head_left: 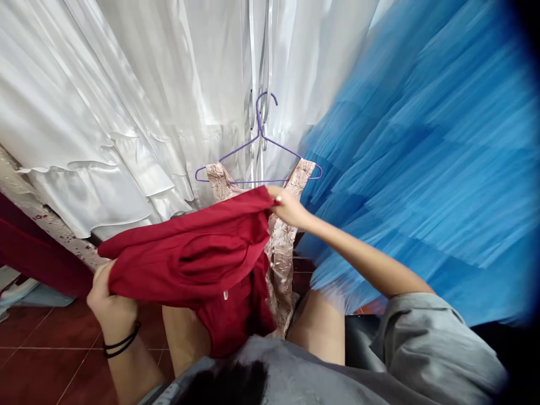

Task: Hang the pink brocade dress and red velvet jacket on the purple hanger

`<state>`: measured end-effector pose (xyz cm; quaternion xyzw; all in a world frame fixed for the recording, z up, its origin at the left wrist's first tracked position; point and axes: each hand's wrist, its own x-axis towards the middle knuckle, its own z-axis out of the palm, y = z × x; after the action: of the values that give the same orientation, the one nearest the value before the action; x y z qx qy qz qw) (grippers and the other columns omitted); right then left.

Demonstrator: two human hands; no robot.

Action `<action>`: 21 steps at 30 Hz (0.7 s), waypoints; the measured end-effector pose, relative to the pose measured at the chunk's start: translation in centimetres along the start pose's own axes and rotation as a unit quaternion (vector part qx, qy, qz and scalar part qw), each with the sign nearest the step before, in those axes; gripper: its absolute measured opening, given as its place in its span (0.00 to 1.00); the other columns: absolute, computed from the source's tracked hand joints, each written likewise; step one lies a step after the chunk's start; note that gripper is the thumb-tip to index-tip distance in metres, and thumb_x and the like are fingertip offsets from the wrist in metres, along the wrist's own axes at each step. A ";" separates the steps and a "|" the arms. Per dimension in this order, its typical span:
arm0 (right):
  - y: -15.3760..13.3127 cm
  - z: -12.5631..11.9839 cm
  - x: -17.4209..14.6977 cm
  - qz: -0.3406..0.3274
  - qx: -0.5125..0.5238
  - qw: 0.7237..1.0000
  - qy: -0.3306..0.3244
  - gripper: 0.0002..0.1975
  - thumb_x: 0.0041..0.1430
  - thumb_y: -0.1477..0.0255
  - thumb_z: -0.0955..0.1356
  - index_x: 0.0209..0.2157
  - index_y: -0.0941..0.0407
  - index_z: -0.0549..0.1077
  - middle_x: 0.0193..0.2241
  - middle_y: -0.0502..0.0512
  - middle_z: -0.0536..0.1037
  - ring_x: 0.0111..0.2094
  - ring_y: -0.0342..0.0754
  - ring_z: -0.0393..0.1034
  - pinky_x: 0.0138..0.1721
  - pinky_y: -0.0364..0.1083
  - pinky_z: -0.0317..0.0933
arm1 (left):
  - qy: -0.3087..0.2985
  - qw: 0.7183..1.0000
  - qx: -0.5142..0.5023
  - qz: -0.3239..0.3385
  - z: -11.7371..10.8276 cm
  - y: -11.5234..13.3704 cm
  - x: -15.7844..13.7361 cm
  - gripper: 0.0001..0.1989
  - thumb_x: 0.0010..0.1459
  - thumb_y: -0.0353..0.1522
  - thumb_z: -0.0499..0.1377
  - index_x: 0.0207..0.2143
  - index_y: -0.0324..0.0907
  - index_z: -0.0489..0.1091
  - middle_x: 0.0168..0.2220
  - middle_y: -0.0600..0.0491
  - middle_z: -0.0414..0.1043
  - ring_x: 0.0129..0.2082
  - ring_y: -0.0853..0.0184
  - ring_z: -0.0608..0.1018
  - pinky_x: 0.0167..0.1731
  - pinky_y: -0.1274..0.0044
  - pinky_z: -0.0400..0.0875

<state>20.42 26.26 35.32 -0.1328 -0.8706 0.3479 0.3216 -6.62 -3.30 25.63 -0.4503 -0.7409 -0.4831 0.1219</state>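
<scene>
A red garment (189, 253) is stretched between my two hands above my lap, a small pale tag showing on its lower part. My left hand (107, 292), a black band at its wrist, grips the left end of the cloth. Higher up, my right hand (291, 207) pinches the upper right corner of it. Behind the cloth, a pale pink patterned dress (280, 253) hangs by its shoulder straps from a purple hanger (259, 135). The red cloth hides much of that dress.
White satin and sheer fabrics (169, 67) hang in front of me and to the left. Layered blue tulle (426, 157) fills the right side, reaching down to my leg. Red floor tiles (46, 349) and a dark red cloth (37, 253) lie at the lower left.
</scene>
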 end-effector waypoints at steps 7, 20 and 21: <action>-4.9 -4.6 5.0 -0.009 -0.127 0.988 -0.082 0.17 0.46 0.85 0.60 0.32 0.63 0.78 0.27 0.53 0.78 0.33 0.45 0.72 0.37 0.43 0.61 | -0.055 0.994 -0.082 0.047 2.2 0.3 1.4 0.28 0.54 0.35 0.60 0.59 0.45 0.66 0.55 0.45 0.71 0.55 0.53 0.73 0.59 0.60 0.66; -6.1 2.4 6.6 0.018 0.010 0.995 -0.098 0.12 0.49 0.77 0.69 0.39 0.61 0.73 0.28 0.50 0.75 0.29 0.43 0.68 0.36 0.43 0.61 | -0.296 0.903 -0.308 -0.054 8.4 13.9 10.9 0.16 0.51 0.39 0.62 0.38 0.38 0.77 0.34 0.49 0.80 0.37 0.58 0.80 0.40 0.70 0.75; -5.2 2.9 6.6 0.045 0.087 0.986 -0.132 0.13 0.50 0.73 0.70 0.39 0.61 0.73 0.32 0.52 0.76 0.32 0.44 0.69 0.39 0.44 0.63 | -0.280 0.892 -0.342 -0.093 7.6 13.5 11.3 0.15 0.50 0.41 0.62 0.34 0.38 0.76 0.30 0.50 0.79 0.33 0.59 0.80 0.35 0.72 0.76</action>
<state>13.52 23.95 40.40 -0.0963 -0.8648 0.4514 0.1977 -0.44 10.88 36.92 -0.5097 -0.5722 -0.5692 -0.2979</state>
